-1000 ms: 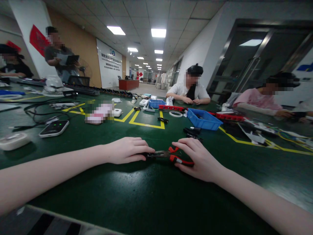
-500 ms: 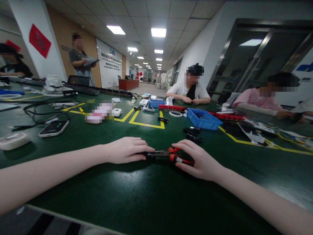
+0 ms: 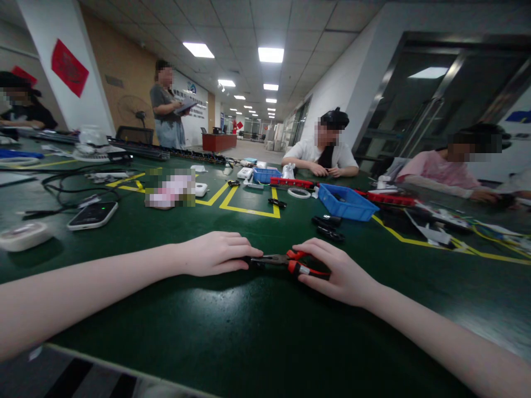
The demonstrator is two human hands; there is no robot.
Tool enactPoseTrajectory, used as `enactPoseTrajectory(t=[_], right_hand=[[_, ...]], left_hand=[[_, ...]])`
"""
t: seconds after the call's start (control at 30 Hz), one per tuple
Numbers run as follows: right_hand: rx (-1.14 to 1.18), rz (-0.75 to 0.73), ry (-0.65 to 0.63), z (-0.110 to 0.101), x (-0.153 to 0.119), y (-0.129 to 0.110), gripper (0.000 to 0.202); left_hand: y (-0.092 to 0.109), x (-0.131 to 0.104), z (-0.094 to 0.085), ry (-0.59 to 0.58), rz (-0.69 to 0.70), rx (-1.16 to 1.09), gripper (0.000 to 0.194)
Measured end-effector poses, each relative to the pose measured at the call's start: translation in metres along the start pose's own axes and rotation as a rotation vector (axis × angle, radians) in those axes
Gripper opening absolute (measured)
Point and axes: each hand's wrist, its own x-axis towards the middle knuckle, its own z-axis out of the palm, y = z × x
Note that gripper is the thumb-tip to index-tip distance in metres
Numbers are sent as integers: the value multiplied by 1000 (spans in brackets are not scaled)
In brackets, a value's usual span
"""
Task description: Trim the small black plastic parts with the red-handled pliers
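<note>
My right hand is wrapped round the red and black handles of a pair of needle-nose pliers. The jaws point left, low over the green table. At their tip, my left hand pinches a small black piece. Most of that piece is hidden by my fingers, so its kind cannot be made out. The plier tips meet or overlap it beside my fingertips. Beyond my right hand lie several black parts, and a similar small black one rests by the yellow tape.
A blue bin stands behind the black parts, near a roll of white tape. Left of my hands are a pale phone, a white-edged device, a white oval object and black cables. Other people are around the table.
My hands and the pliers stay almost in place. In the background, the standing person with papers has moved to the right.
</note>
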Motion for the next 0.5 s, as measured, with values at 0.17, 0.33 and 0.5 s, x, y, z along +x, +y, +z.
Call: enactPoseTrajectory(t=[0.17, 0.33, 0.5], right_hand=[[35, 19, 3, 0, 1, 1, 40], [19, 15, -10, 0, 0, 0, 41], [-5, -2, -15, 0, -1, 0, 43]], left_hand=[[1, 0, -1, -4, -13, 10, 38], [1, 1, -2, -40, -13, 3, 38], [0, 1, -1, -23, 4, -2, 36]])
